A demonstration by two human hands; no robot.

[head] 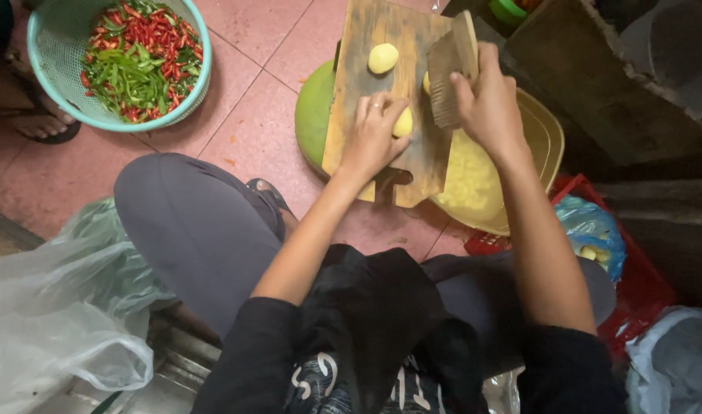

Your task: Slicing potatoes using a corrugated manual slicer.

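We see a pink tiled floor (251, 46), and on it a wooden cutting board (366, 46) laid across a green basin (312, 111) and a yellow basin (546, 134). A teal basket (40, 73) of red and green chillies sits well apart. Our right hand (489, 103) grips a crinkle-edged blade (447, 80); our left hand (374, 134) pins a peeled potato piece (403, 123) to the board, another piece (382, 57) lying just beyond.

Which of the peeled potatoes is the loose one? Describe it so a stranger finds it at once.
Start at the long wooden cutting board lying across the green basin on the pink tiled floor. The loose peeled potato sits alone near the board's far end. Unlike the potato pinned under the left hand, nothing touches it.
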